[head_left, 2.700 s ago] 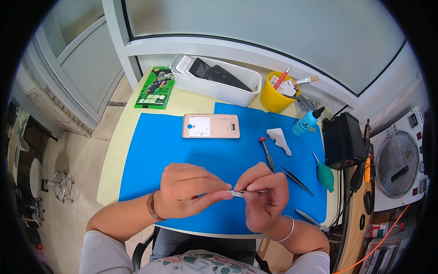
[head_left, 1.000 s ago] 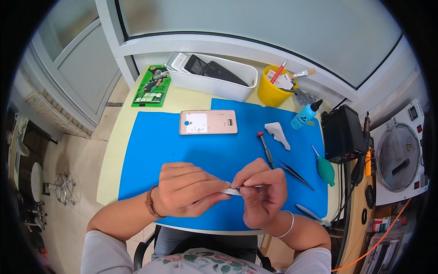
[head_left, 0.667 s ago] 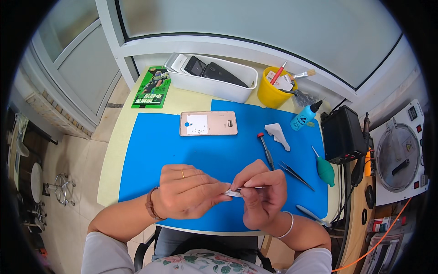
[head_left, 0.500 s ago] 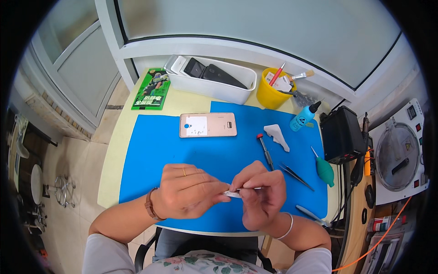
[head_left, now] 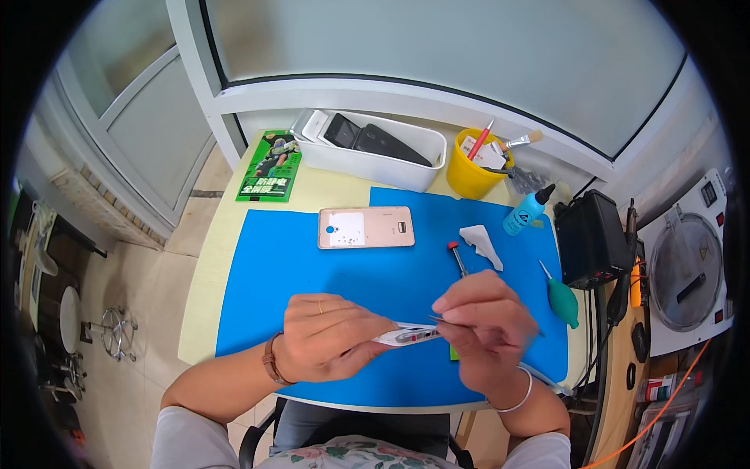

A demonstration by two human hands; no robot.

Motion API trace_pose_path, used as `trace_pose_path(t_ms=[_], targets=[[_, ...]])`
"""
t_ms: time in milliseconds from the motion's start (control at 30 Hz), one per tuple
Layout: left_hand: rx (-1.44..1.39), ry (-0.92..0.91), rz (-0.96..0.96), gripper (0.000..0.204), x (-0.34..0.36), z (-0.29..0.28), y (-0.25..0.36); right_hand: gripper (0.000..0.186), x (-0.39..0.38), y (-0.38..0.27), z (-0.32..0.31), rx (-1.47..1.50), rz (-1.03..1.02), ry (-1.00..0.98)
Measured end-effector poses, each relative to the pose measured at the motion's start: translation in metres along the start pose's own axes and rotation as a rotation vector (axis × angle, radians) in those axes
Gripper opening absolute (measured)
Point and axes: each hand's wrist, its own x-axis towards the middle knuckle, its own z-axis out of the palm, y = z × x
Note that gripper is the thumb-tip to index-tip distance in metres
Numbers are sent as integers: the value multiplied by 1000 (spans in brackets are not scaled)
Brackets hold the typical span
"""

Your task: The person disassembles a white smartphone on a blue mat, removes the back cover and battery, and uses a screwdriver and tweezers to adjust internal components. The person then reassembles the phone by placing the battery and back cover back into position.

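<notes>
My left hand (head_left: 328,336) grips a white phone-like device (head_left: 411,335) edge-on, with small openings along the side. Close at its right end, my right hand (head_left: 488,328) pinches a thin metal piece (head_left: 440,320); its exact kind is unclear. A pale pink phone back cover (head_left: 365,227) lies beyond them on the blue mat (head_left: 273,273). To its right are a white tissue (head_left: 480,246) and a red-topped screwdriver (head_left: 457,256), partly behind my right hand. A small green item (head_left: 454,353) shows below the device, mostly hidden.
A white bin of phones (head_left: 391,172), green packet (head_left: 266,168) and yellow cup of tools (head_left: 469,173) stand behind. At right are a blue bottle (head_left: 523,215), black box (head_left: 591,238), green air blower (head_left: 562,302) and round-chambered machine (head_left: 680,266). A wheeled stool (head_left: 69,316) is at left.
My right hand has moved right and away from my left fingers, exposing more of the white device's side and the thin metal piece. The whole scene sits slightly lower and farther right in view.
</notes>
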Motion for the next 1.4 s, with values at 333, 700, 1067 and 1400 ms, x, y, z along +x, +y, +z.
trace_pose_path(t_ms=[333,700,1067,1400], targets=[[34,20,7,22,3,2,1,29,3,-29,-11,-590,-257,-243],[-11,-55,-14,27,-1,0,-3,25,4,-30,-11,-578,-244,-244],[-50,-47,16,30,1,0,-3,27,0,-33,-13,-538,-228,-283],[-29,-71,-15,28,2,0,-2,25,2,-36,-13,-541,-221,-296]])
